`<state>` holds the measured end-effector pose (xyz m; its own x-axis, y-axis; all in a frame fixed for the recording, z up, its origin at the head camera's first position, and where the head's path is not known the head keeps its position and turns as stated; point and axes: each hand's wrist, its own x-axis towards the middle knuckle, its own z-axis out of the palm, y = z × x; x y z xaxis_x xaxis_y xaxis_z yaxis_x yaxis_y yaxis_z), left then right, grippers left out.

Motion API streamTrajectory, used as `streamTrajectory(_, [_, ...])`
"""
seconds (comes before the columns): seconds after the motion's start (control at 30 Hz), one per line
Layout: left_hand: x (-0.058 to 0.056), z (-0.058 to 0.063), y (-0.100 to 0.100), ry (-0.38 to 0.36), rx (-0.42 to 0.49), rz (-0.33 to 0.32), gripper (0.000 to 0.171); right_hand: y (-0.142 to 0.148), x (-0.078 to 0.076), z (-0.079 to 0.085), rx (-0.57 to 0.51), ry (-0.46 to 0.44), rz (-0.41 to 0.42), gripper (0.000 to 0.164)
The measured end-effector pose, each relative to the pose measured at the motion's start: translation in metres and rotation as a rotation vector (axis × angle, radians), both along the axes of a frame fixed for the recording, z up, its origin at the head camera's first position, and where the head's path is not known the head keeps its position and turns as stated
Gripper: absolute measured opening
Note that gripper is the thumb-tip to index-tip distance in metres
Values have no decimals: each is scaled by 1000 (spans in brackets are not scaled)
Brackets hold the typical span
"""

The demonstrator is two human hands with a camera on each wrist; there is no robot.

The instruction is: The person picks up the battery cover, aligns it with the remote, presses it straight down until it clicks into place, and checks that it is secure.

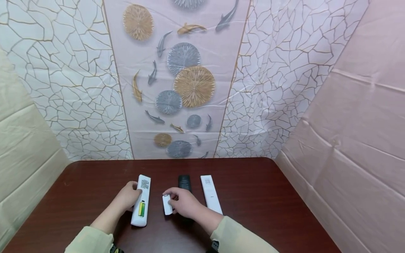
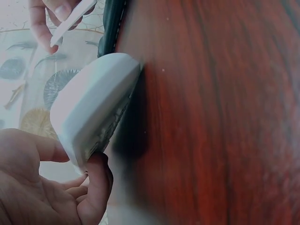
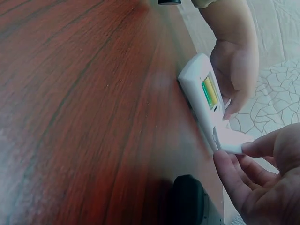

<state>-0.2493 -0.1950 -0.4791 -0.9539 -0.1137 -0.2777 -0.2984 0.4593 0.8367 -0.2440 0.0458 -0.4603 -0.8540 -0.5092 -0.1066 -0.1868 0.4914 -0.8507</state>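
Note:
My left hand (image 1: 127, 196) grips the side of a white remote control (image 1: 143, 196), its back turned up. In the head view a QR label shows near its far end. Green and yellow batteries (image 3: 210, 92) sit in its uncovered compartment, clear in the right wrist view. The left wrist view has the remote's near end (image 2: 93, 93) tilted, with thumb and fingers pinching its edge. My right hand (image 1: 185, 202) pinches a small white battery cover (image 1: 167, 205) between thumb and fingers, just right of the remote and apart from it in the head view.
A black remote (image 1: 184, 182) lies partly under my right hand. To its right is another white remote (image 1: 211, 193), back up. All rest on a dark red-brown wooden table (image 1: 253, 196), with patterned cloth (image 1: 190, 123) hanging behind and plain cloth at both sides.

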Motion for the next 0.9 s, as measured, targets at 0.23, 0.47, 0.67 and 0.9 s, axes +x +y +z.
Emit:
streamTrajectory(0.23, [3,5,8,13,55,16,53,8,1,-1,-43,-28,-18,28])
streamTrajectory(0.47, [4,10,17,25,192,22,55,9,1,0,-105,-8,-47,28])
streamTrajectory(0.67, [5,13,18,43,230,19,55,9,0,-1,-105,5,-60,28])
streamTrajectory(0.9, [6,17,20,86,250,34,55,9,0,-2,-118,-7,-60,27])
